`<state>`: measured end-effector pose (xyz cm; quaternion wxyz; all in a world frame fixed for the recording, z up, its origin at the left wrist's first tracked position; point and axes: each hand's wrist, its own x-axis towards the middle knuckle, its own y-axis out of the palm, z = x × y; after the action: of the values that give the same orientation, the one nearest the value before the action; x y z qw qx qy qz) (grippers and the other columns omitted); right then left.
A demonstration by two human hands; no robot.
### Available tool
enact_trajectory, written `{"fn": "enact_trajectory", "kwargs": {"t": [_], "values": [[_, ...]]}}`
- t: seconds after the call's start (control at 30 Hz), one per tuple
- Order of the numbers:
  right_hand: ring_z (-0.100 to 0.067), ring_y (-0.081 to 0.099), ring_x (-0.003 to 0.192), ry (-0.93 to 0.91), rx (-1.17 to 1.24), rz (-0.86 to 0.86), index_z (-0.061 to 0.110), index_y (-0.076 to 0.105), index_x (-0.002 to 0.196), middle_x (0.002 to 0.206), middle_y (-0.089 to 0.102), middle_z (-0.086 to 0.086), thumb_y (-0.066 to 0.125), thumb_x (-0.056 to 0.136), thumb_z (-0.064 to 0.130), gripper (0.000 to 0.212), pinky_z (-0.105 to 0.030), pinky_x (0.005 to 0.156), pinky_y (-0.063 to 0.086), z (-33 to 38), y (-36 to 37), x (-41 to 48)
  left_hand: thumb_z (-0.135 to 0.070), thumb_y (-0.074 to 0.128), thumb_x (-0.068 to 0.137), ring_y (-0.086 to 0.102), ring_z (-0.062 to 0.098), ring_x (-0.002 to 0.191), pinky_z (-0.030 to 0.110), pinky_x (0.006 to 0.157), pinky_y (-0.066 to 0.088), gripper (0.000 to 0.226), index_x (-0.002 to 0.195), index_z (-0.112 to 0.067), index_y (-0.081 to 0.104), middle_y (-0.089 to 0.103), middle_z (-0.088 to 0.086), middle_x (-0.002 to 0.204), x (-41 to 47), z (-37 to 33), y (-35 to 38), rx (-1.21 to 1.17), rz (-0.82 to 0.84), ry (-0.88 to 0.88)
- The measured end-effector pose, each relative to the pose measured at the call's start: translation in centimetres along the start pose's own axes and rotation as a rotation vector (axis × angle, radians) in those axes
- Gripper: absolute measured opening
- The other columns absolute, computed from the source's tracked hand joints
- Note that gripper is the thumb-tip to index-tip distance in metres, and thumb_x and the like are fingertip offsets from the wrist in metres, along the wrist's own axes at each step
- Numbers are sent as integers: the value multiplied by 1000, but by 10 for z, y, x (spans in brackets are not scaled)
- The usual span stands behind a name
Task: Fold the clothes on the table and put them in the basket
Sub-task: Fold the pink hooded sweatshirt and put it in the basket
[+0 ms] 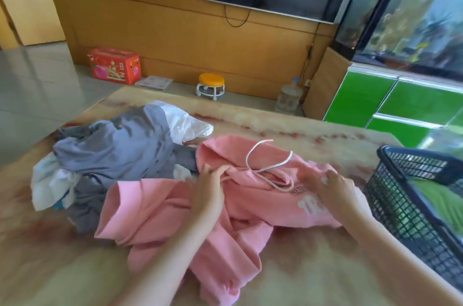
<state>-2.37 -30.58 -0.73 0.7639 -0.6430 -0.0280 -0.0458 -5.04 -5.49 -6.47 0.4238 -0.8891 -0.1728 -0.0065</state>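
"What's that on the left?"

"A heap of grey and white clothes (pixel 112 150), unfolded, toward the left edge of the table (pixel 288 125). It touches the pink hoodie (pixel 175 210) beside it."

"So the hoodie is the one being worked on?"

"Yes. It lies crumpled about the middle of the table, closer to the near edge. The left hand (pixel 210 185) pinches a fold just below the hood opening, fingers curled. The white drawstring (pixel 265 163) loops loose over the hood. The right hand (pixel 335 190) is on the printed chest with its fingers bent onto the cloth. It's blurred, so I can't tell whether it nips the fabric or only presses."

"Which way does it point?"

"Hood toward the far edge, hem bunched toward the near edge. I'd judge the long axis runs far to near, slanting a little. One sleeve sticks out to the left."

"How would you do this step well?"

"Flatten it first: draw the shoulders apart and smooth the body toward the near edge. Tuck the cord into the hood so it doesn't trail, and keep that sleeve off the heap. Then sleeves in, hood down, fold in half."

"And the basket?"

"The dark mesh basket (pixel 406 195) stands at the right edge, near the hoodie. It should be a short carry."
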Motion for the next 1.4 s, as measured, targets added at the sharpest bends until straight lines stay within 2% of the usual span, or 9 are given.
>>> {"fn": "enact_trajectory", "kwargs": {"t": [0.23, 0.43, 0.53, 0.8, 0.93, 1.03, 1.1, 1.3, 1.4], "values": [[-13, 66, 79, -72, 442, 277, 18, 69, 91, 87, 70, 5, 55, 91, 45, 30, -21, 71, 52, -20, 11, -33, 2, 40, 89, 55, 32, 104, 38, 93, 37, 49, 119, -29, 63, 50, 7, 113, 53, 13, 13, 59, -35, 63], [-8, 33, 133, -253, 206, 640, 38, 20, 143, 143, 29, 21, 69, 81, 44, 80, -14, 109, 22, -39, 20, -19, -3, 59, 85, 57, 33, 110, 44, 95, 45, 45, 127, -20, 58, 58, 14, 119, 54, 26, 14, -114, 102, 96], [-4, -3, 142, -349, 9, 559, 46, 3, 146, 143, 4, 31, 69, 70, 56, 101, -32, 116, 1, -57, 39, -24, -23, 70, 82, 52, 26, 118, 38, 101, 41, 55, 133, -14, 53, 56, 9, 127, 18, 17, 0, -150, 60, 227], [-22, 64, 82, -106, 252, 29, 24, 64, 112, 82, 70, 3, 61, 89, 30, 24, -30, 67, 45, -50, 42, -13, -90, 39, 52, 23, 17, 139, 52, 110, 18, 88, 130, -49, 46, 36, -8, 147, -52, 24, -3, 194, 218, 442], [-24, 63, 77, 9, 445, -173, 30, 66, 98, 79, 71, 2, 60, 88, 46, 19, -32, 66, 47, -32, 28, 32, -59, 78, 51, 37, 30, 136, 67, 100, 27, 74, 120, -45, 59, 31, 0, 153, -44, 21, -1, 416, 288, 478], [-24, 61, 78, 76, 459, -244, 29, 69, 94, 84, 70, 2, 60, 87, 50, 24, -30, 66, 43, -12, 23, 70, -24, 76, 72, 5, 24, 146, 62, 110, 13, 66, 127, -49, 52, 5, -1, 159, -36, 20, 0, 432, 236, 428], [-23, 59, 78, 122, 469, -274, 25, 70, 94, 85, 68, 2, 61, 87, 49, 26, -28, 67, 42, -3, 26, 93, -10, 80, 59, 17, 25, 144, 67, 106, 22, 69, 112, -51, 63, 29, 6, 154, -27, 24, -5, 438, 198, 458], [-28, 58, 105, 155, 525, -70, 16, 61, 121, 123, 62, -10, 57, 92, 39, 37, -28, 77, 40, -8, 59, 113, 1, 74, 63, 22, 22, 143, 69, 104, 24, 67, 111, -45, 66, 44, 8, 145, -14, 46, -2, 395, 85, 473], [-23, 49, 117, -109, 548, -440, 15, 57, 126, 129, 56, -4, 58, 94, 27, 35, -30, 91, 36, -13, 45, 70, -18, 72, 73, 27, 21, 137, 63, 105, 28, 46, 115, -36, 64, 48, 4, 140, -26, 37, 0, 271, -6, 619]]}}
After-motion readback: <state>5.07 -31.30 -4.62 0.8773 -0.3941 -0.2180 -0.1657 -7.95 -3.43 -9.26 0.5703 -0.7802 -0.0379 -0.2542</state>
